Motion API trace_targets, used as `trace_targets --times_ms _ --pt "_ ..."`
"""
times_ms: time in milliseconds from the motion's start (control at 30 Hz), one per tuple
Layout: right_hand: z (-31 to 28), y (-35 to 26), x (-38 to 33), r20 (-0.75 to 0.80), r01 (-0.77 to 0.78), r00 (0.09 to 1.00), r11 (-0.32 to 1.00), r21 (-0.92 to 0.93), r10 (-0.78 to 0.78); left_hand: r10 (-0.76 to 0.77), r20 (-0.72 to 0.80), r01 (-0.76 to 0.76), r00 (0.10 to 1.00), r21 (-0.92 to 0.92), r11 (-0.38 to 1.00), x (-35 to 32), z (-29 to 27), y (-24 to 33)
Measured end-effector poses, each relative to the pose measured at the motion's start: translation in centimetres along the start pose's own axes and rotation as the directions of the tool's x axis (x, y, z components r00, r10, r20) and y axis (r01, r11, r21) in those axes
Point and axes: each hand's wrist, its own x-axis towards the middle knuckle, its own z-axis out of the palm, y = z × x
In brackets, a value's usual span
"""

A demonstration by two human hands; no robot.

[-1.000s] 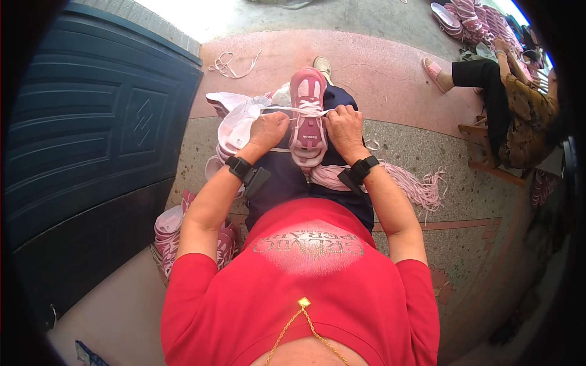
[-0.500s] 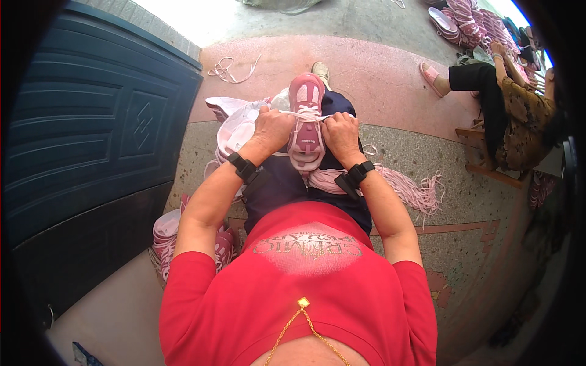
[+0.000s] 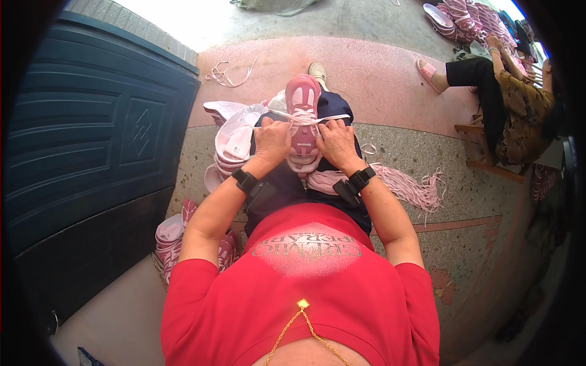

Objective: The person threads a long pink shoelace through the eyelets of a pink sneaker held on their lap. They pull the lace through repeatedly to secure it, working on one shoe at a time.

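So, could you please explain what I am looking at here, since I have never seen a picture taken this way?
There is no machine: a person wears a wide fisheye camera on the head, looking down at their own two hands, which is why straight edges bend near the rim. The red shirt fills the bottom and the forearms rise from it. On the lap lies a pink sneaker, toe pointing away. The left hand and the right hand rest on either side of it, each pinching an end of a pale lace drawn across the shoe. More pink shoes are piled beside the left hand, and others sit by the dark door. A bundle of pink laces lies on the speckled floor. At the upper right another person sits on a low stool.
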Motion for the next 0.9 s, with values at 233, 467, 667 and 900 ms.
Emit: trace_targets --times_ms 233,467,667,900 --pt "1.0 0.7 -0.4 -0.085 -0.008 0.996 0.986 0.168 0.023 0.246 -0.063 -0.25 0.967 -0.054 0.967 3.4 -0.3 2.0" --pt "1.2 0.4 -0.3 -0.151 0.078 0.988 0.947 0.313 -0.032 0.378 0.04 -0.38 0.925 0.107 0.919 5.8 -0.1 2.1" --pt "0.7 -0.9 1.2 0.059 0.077 0.996 0.991 -0.113 -0.07 0.186 0.1 -0.15 0.977 -0.287 0.946 6.3 -0.1 0.9" --pt "0.5 -0.7 0.8 -0.145 0.146 0.975 0.976 -0.163 -0.17 -0.03 0.407 0.341 0.913 -0.721 0.603 7.5 0.8 -0.3"
